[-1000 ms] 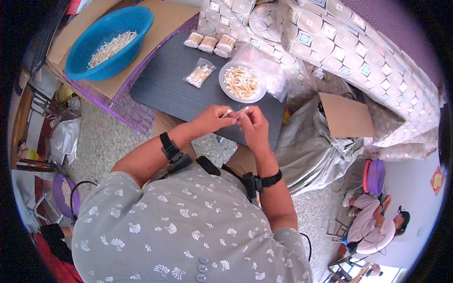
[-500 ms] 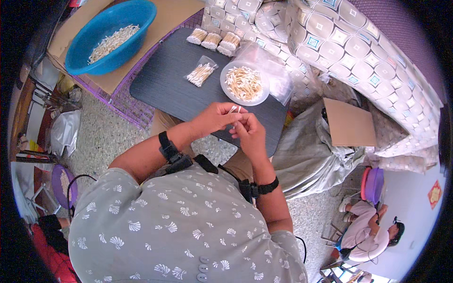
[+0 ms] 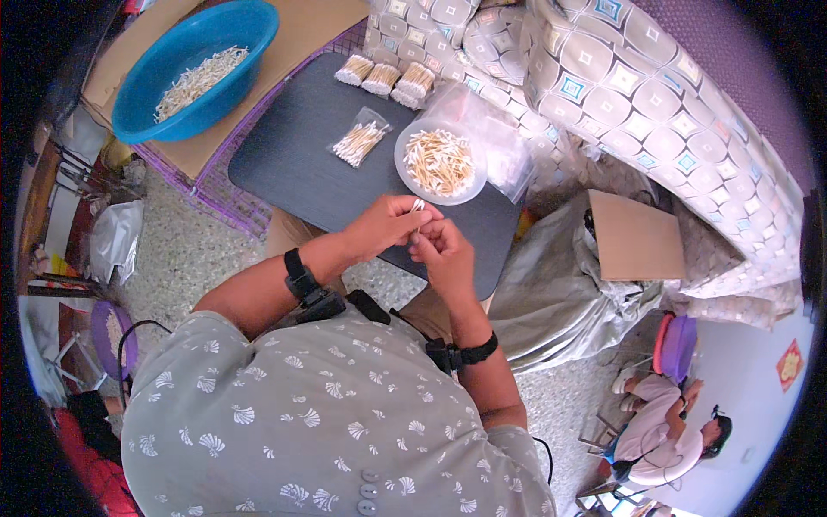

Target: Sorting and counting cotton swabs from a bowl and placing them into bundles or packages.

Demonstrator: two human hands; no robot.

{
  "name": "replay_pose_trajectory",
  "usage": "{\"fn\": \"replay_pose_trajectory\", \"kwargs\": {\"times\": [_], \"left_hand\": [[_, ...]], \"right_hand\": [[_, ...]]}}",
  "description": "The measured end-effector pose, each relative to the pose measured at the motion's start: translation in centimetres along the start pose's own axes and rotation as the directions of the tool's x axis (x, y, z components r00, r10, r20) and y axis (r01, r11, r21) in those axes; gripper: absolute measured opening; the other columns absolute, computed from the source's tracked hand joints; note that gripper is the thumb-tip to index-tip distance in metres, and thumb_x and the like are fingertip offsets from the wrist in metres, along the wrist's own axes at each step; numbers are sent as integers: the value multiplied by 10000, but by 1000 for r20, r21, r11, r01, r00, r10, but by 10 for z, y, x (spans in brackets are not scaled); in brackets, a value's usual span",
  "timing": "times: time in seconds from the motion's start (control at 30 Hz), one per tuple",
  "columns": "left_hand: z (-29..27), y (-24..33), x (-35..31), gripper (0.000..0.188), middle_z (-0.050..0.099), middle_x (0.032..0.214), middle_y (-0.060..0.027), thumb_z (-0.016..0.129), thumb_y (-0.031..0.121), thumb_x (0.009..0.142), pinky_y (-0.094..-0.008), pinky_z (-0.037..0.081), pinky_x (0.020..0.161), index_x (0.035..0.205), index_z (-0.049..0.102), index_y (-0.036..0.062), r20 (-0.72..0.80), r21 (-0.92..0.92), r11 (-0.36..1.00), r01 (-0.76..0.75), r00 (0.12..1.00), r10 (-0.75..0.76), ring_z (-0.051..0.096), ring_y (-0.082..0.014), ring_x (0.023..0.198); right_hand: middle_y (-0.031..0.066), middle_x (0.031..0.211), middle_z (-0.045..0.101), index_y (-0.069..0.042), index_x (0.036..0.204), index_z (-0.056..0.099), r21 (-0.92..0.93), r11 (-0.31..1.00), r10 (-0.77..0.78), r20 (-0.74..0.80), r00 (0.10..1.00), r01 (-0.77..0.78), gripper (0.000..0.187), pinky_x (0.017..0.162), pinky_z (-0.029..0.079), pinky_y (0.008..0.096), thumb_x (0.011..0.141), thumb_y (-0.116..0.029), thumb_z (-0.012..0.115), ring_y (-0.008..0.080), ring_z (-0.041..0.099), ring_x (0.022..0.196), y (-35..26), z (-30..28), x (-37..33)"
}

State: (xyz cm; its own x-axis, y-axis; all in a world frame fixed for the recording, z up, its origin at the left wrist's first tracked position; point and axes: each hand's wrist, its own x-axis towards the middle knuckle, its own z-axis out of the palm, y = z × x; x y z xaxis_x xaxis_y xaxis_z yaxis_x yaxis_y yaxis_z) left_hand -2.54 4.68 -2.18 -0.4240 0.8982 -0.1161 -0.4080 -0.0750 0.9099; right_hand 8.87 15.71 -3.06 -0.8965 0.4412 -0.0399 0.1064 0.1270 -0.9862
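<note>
Just in front of the bowl's near rim, my left hand [image 3: 386, 224] pinches a couple of cotton swabs [image 3: 417, 207], their white tips standing up side by side. My right hand [image 3: 446, 255] meets it from the right, its fingers closed around the lower part of the same swabs; those ends are mostly hidden. Beyond the hands, a white plastic bowl [image 3: 478, 179] holds a heap of loose cotton swabs [image 3: 438, 160]. To its left on the dark table [image 3: 289, 159] lies a clear bag of cotton swabs [image 3: 360, 140].
Several packed swab bundles [image 3: 380, 78] line the table's far edge. Clear plastic bags [image 3: 500, 151] lie right of the bowl. A blue basin [image 3: 138, 121] of white sticks stands on cardboard at far left. A grey sack [image 3: 551, 284] and cardboard [image 3: 637, 237] flank the right; another person [image 3: 663, 439] sits beyond.
The swab tips, earlier spread apart, now stand close together. Both hands have drawn slightly back toward me. The whole view has shifted a little.
</note>
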Motion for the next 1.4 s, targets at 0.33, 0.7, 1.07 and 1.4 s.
{"fn": "replay_pose_trajectory", "kwargs": {"times": [0.33, 0.7, 1.07, 1.4], "left_hand": [[-46, -10, 6, 321, 529, 708, 20, 422, 327, 990, -229, 400, 619, 919, 596, 67, -199, 125, 975, -183, 958, 205, 472, -85, 647], [-76, -16, 8, 201, 519, 699, -25, 461, 204, 961, -287, 403, 597, 1017, 595, 64, -209, 670, 734, -114, 920, 333, 485, -132, 637], [-74, -23, 10, 152, 613, 813, -94, 491, 130, 929, -299, 459, 646, 985, 611, 54, -123, 720, 649, -247, 874, 470, 557, -166, 652], [-76, -27, 6, 166, 546, 733, -46, 487, 156, 939, -279, 425, 615, 1007, 612, 71, -192, 662, 738, -132, 921, 337, 497, -119, 635]], "right_hand": [[10, 791, 626, -28, 953, 621, -294, 947, -157, -71, 985, 130, 85, 594, 489, 212, 883, -75, 614, 69, 603, 691, -12, -32, 26], [135, 887, 577, -62, 948, 615, -663, 679, -368, 65, 928, 315, 150, 650, 496, 379, 799, -72, 621, 290, 604, 716, -36, -59, 112], [136, 899, 555, -118, 894, 628, -840, 452, -274, 189, 943, 300, 101, 676, 496, 426, 811, -174, 618, 331, 601, 789, -28, -57, 146], [127, 833, 582, -75, 858, 607, -876, 404, -306, 143, 941, 264, 95, 652, 478, 394, 790, -126, 650, 306, 599, 739, -50, -65, 116]]}}
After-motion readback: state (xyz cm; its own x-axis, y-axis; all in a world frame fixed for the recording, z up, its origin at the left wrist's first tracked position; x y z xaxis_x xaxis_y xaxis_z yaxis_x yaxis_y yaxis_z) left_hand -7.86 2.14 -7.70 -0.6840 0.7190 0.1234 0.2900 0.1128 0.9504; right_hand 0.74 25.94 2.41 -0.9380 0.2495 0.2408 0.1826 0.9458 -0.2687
